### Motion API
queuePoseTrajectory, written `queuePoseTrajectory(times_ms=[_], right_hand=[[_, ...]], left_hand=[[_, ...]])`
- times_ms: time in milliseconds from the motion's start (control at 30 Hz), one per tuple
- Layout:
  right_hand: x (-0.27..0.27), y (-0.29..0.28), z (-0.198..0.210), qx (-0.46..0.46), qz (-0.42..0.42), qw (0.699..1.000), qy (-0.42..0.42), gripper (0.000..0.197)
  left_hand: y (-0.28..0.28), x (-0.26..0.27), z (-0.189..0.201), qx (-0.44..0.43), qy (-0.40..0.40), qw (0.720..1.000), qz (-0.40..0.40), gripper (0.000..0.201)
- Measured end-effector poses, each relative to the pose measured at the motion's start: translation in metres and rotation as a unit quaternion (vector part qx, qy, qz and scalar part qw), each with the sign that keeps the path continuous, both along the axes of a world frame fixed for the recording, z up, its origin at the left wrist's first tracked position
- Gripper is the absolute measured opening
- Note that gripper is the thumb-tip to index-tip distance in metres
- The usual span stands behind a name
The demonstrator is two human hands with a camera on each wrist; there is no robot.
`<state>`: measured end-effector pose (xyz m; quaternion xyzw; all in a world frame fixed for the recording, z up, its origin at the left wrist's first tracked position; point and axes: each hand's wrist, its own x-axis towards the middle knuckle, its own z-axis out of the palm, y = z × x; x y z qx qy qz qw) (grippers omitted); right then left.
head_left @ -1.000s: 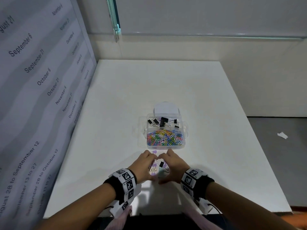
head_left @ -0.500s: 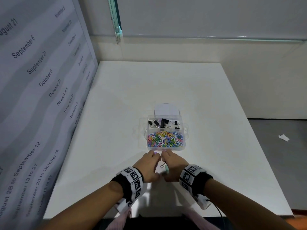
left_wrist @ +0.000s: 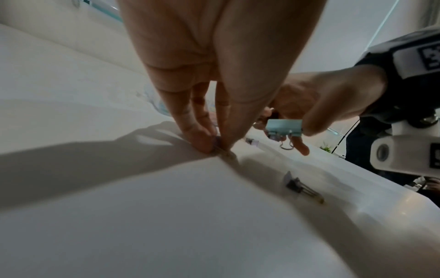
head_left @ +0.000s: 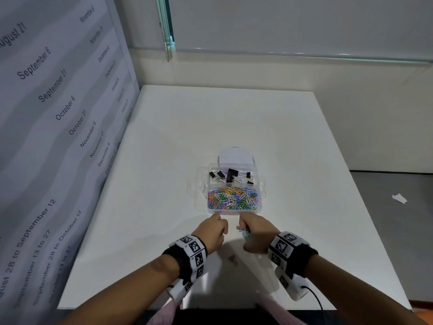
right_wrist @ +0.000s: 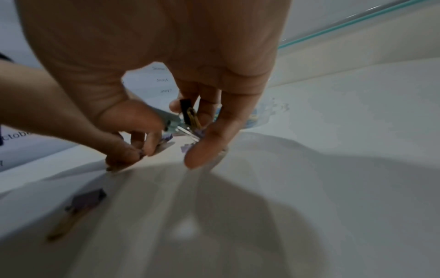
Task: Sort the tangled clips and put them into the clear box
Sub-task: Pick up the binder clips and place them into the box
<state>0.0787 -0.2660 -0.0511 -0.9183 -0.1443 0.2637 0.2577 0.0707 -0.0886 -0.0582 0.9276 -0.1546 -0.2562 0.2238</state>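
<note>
We see white table [head_left: 234, 118] filling most of view — pushed into corner. On left, tall panel [head_left: 58, 113] printed with month names and dates. Behind, pale wall [head_left: 281, 73] under lowered white blind [head_left: 293, 22] with teal-edged frame [head_left: 167, 24]. To right, grey floor [head_left: 396, 231] — white paper scrap [head_left: 399, 198] on it.

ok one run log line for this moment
left hand: pinches small clip on white table | right hand: holds light blue binder clip | clear plastic box: open
</note>
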Motion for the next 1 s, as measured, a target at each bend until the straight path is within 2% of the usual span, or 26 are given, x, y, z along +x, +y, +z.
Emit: queuePoseTrajectory(times_ms=[167,267,400,433,500,667,833,1000], right_hand=[[0.007,-0.006,0.016,0.078,-0.007,0.997,-0.007,0.025],[0.011,-0.004,0.021,0.055,0.031,0.998,-0.010,0.023],[-0.002,0.002,0.004,-0.043,0.114,0.992,-0.033,0.063],[-0.005,0.005,0.001,-0.065,0.121,0.990,-0.037,0.068],[-0.006,0.009,-0.002,-0.076,0.118,0.989,-0.039,0.062],[-0.003,0.018,-0.004,-0.018,0.076,0.997,-0.026,0.023],[0.001,0.015,-0.001,-0.021,0.044,0.999,-0.010,0.023],[0.006,0.004,0.012,0.016,0.014,1.000,-0.019,0.020]], left_hand=[[0.009,0.004,0.005,-0.018,-0.003,1.000,-0.022,0.016],[0.013,0.010,0.016,-0.055,-0.006,0.998,-0.015,0.012],[0.016,0.034,0.043,-0.097,-0.048,0.994,0.016,0.010],[0.016,0.042,0.049,-0.104,-0.061,0.992,0.026,0.009],[0.014,0.061,0.060,-0.117,-0.089,0.988,0.047,0.007],[0.003,0.108,0.071,-0.125,-0.136,0.978,0.094,0.011],[-0.003,0.135,0.055,-0.101,-0.111,0.979,0.138,0.012],[0.006,0.130,0.042,-0.083,-0.084,0.982,0.145,0.022]])
